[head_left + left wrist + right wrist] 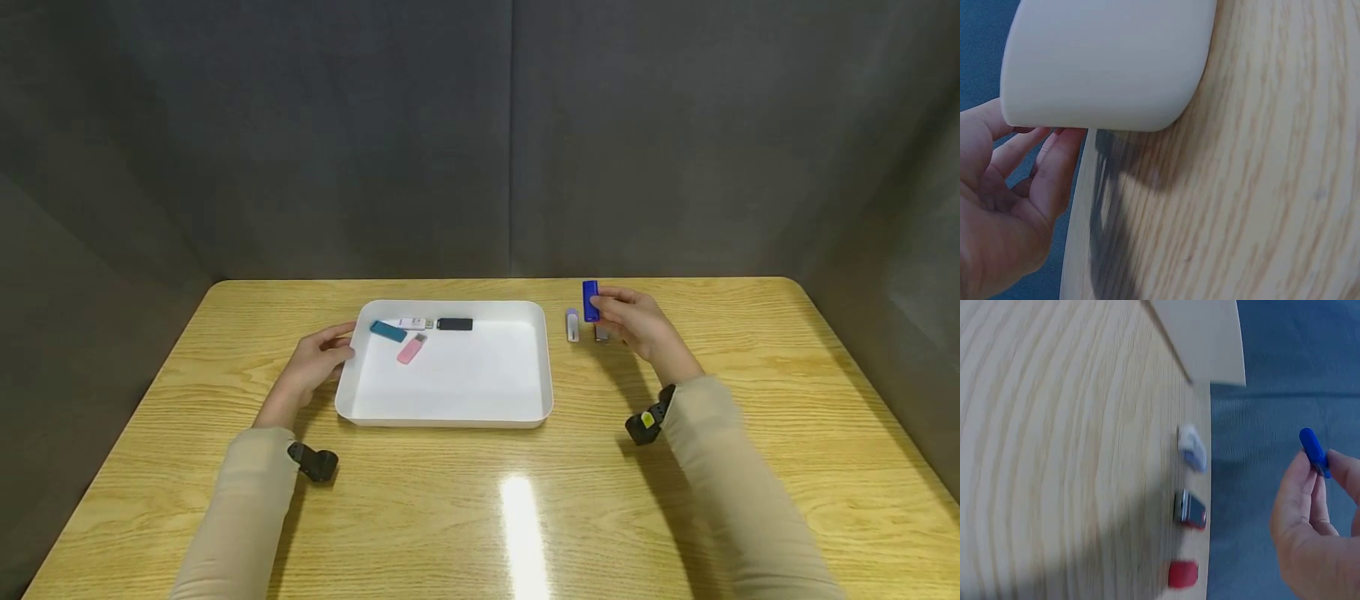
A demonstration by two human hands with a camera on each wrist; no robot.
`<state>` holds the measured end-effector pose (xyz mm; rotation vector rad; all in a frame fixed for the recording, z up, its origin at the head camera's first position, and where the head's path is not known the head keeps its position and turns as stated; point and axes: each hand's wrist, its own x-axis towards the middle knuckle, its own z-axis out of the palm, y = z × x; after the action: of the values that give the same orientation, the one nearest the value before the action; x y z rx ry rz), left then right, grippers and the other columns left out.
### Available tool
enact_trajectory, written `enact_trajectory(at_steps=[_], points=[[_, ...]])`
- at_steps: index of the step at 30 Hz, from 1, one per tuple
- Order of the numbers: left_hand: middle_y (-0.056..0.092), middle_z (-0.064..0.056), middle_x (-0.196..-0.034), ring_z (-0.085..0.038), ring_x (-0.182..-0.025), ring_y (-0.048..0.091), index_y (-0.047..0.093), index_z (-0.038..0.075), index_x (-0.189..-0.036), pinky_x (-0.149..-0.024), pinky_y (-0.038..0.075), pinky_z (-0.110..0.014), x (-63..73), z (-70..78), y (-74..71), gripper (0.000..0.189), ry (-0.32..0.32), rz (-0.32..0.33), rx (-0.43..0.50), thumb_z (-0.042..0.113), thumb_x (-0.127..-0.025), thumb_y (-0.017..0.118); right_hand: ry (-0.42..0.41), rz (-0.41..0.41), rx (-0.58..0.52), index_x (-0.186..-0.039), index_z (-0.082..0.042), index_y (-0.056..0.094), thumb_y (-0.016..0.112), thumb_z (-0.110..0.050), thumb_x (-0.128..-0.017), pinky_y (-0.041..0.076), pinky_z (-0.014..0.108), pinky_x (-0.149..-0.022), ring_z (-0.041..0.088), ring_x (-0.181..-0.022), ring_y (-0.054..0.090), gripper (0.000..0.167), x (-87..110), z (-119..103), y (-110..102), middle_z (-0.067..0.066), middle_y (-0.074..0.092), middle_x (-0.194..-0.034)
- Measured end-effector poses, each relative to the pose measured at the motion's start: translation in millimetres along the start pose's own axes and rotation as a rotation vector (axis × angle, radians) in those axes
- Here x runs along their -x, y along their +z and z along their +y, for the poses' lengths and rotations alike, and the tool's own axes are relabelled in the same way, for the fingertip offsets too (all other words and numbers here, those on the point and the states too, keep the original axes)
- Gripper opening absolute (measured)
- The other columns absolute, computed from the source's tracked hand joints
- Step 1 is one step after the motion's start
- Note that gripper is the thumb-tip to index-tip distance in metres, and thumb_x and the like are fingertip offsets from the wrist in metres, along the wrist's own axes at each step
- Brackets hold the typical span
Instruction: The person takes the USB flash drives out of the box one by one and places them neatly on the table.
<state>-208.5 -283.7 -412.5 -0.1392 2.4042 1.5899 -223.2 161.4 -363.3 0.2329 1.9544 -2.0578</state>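
Note:
My right hand [633,323] pinches a blue USB stick [591,301] between thumb and fingers, raised over the table's back right. In the right wrist view, the same blue stick [1312,446] is seen nearly edge-on in the fingertips. My left hand [315,360] rests with its thumb and fingers against the outer left wall of a white tray [450,422]. Inside the tray's back left part lie a teal USB stick [388,331], a white one [413,323], a pink one [411,349] and a black one [454,324].
Right of the tray lies a white and purple USB stick [572,326]. Beside it a dark, silver-edged stick [1190,510] is partly covered by my hand in the head view. A red one [1183,574] shows in the right wrist view. Grey fabric [510,150] encloses the wooden table [420,517].

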Motion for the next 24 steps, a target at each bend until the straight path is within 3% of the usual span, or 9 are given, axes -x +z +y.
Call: enact_trajectory(at_steps=[10,24], points=[[0.044,-0.021,-0.139,-0.026,-0.116,0.052,0.036,0.011,-0.148,-0.082,0.053,-0.019,-1.3,0.0,1.1,0.052,-0.028,0.007,-0.020,0.010,-0.097,0.047,0.052,0.087,-0.096,-0.109,-0.018,0.052,0.061,-0.013,-0.092,0.053,0.012,-0.070,-0.001,-0.073,0.060,0.020,8.9,1,-39,-0.014,0.065,-0.080],[0.044,-0.022,-0.137,-0.023,-0.109,0.053,0.036,0.009,-0.148,-0.075,0.052,-0.014,-2.9,-2.3,0.5,0.053,-0.012,0.006,-0.014,0.009,-0.096,0.047,0.078,0.165,-0.096,-0.103,-0.020,0.057,0.059,-0.011,-0.092,0.053,0.011,-0.071,-0.003,-0.075,0.062,0.015,17.2,9,-82,-0.016,0.066,-0.077]])
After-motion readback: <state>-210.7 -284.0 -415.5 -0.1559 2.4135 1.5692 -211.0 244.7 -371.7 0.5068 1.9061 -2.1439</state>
